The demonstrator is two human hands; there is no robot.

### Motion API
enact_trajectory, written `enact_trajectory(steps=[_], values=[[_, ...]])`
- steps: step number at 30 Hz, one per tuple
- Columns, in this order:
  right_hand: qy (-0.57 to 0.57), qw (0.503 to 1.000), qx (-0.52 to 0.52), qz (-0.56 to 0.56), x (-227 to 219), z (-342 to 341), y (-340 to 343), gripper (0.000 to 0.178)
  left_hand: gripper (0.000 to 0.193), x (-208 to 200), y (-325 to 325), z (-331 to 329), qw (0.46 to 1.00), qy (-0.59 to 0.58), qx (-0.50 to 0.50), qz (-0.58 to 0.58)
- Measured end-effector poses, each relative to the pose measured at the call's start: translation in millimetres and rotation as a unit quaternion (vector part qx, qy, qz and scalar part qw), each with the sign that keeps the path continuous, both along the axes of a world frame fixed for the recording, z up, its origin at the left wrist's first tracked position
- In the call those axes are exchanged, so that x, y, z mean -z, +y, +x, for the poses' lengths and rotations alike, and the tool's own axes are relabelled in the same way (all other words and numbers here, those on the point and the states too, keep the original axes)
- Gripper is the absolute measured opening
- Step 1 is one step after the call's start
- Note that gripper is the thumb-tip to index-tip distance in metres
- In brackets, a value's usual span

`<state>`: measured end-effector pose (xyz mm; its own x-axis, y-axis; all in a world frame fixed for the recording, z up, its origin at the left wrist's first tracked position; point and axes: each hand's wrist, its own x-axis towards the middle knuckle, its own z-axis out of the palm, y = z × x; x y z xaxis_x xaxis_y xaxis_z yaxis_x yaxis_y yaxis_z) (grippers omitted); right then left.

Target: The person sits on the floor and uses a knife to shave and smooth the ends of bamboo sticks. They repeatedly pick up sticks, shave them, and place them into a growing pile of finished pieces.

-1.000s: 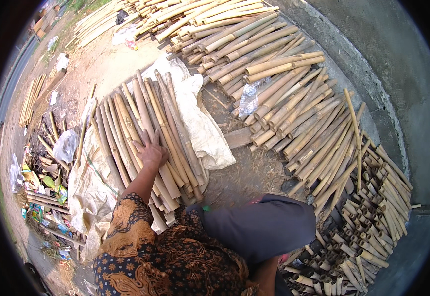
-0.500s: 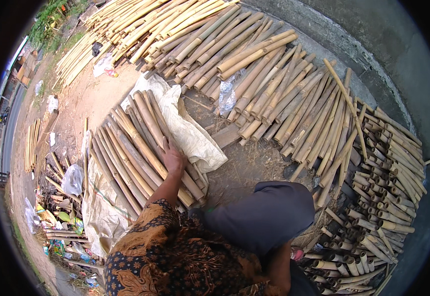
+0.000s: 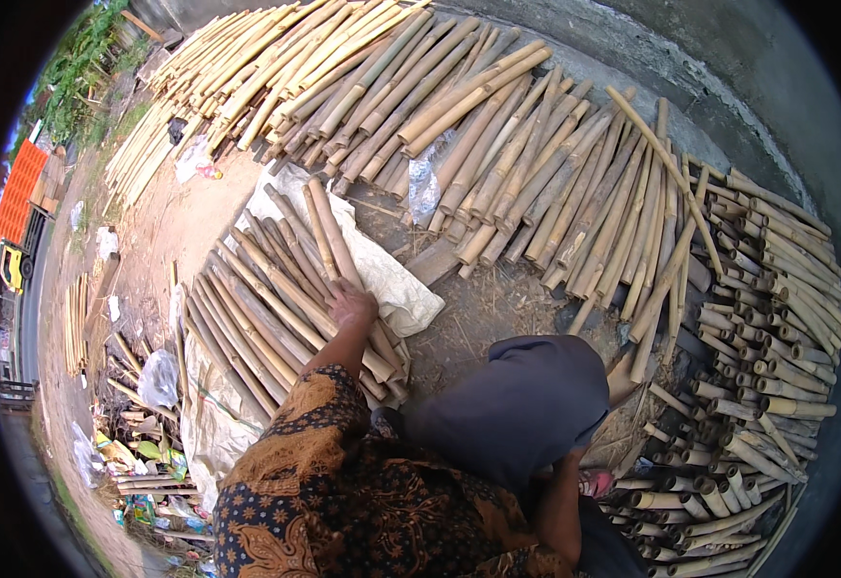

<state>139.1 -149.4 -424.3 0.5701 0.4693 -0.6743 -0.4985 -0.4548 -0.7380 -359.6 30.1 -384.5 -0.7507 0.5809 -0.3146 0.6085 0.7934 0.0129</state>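
Short cut bamboo poles (image 3: 247, 332) lie side by side on a pale woven sack (image 3: 403, 301) in front of me. My left hand (image 3: 351, 303) is on the right side of this row, its fingers curled over a bamboo pole (image 3: 333, 223). Two poles by that hand lie at a steeper angle than those to their left, with their far ends over the sack. My right forearm (image 3: 562, 511) runs up beside my bent knee (image 3: 550, 385). The right hand itself is hidden behind the leg.
A long row of bamboo poles (image 3: 497, 164) lies along the concrete wall (image 3: 632, 48). Stacked poles (image 3: 758, 385) stand at the right. Plastic bags (image 3: 158, 378) and litter lie at the left. Beyond is a road with a yellow and orange truck (image 3: 17, 265).
Two poles under my left hand have swung clockwise, their far ends moving right, and the hand has shifted slightly right. The view has turned a little, and a truck has appeared at the left.
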Motion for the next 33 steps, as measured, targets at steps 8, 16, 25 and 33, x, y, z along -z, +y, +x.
enact_trajectory(steps=[8, 16, 25, 33], values=[[0.002, 1.0, 0.004, -0.002, 3, 1, -6, 0.03, 0.093, -9, -1, 4, 0.969, -0.146, -0.133, 0.15], [-0.001, 1.0, 0.007, -0.009, 5, 4, -9, 0.03, 0.085, -5, -16, 3, 0.955, -0.09, -0.149, 0.241], [-0.04, 0.999, -0.01, 0.005, 25, 6, -18, 0.029, 0.094, 17, -23, -8, 0.999, -0.013, 0.039, -0.017], [-0.206, 0.939, -0.07, -0.265, -15, -10, 3, 0.042, 0.057, 60, -31, -44, 0.942, 0.039, 0.333, -0.008]])
